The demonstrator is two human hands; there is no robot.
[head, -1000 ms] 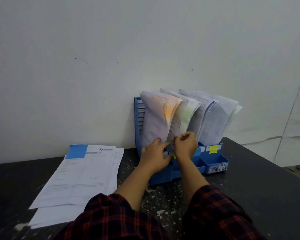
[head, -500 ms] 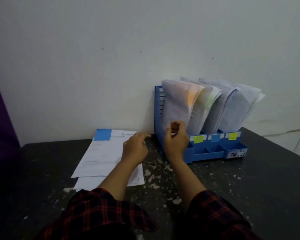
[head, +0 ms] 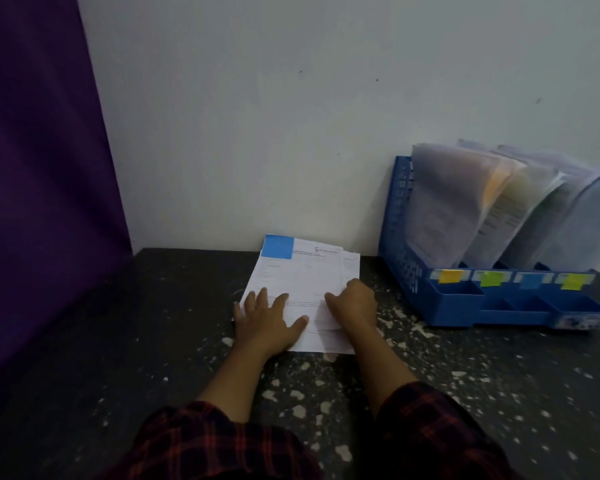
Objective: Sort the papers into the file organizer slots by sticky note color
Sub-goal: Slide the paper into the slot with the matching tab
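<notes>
Far left, a purple curtain (head: 39,168) hangs down to the edge of the dark speckled table (head: 153,341), with a pale wall (head: 257,116) running behind everything.

Moving in, here's the stack of papers (head: 302,282) lying flat on the table near the wall, a blue sticky note (head: 278,247) on the top sheet's far left corner. The left hand (head: 269,322) is down on the near left part of the stack, fingers spread and flat, palm pressing the sheets to the table. Right beside it, the right hand (head: 355,303) sits at the stack's right edge with fingers curled inward. It looks to be pinching the top sheet there, though the grip itself is tucked under the knuckles and hard to make out. Both forearms come up from red-and-black plaid sleeves (head: 222,441) at the bottom.

Over to the right, well apart from the hands, the blue file organizer (head: 409,258) stands against the wall. Its upright slots are already filled with sheets (head: 447,202) that curl forward and lean right; an orange tint shows through the first bundle. Along the front rail, four colour tabs in a row: an orange tab (head: 450,276), a green tab (head: 492,278), a blue tab (head: 531,280) and a yellow tab (head: 573,281). Small open trays sit at the front below them.
</notes>
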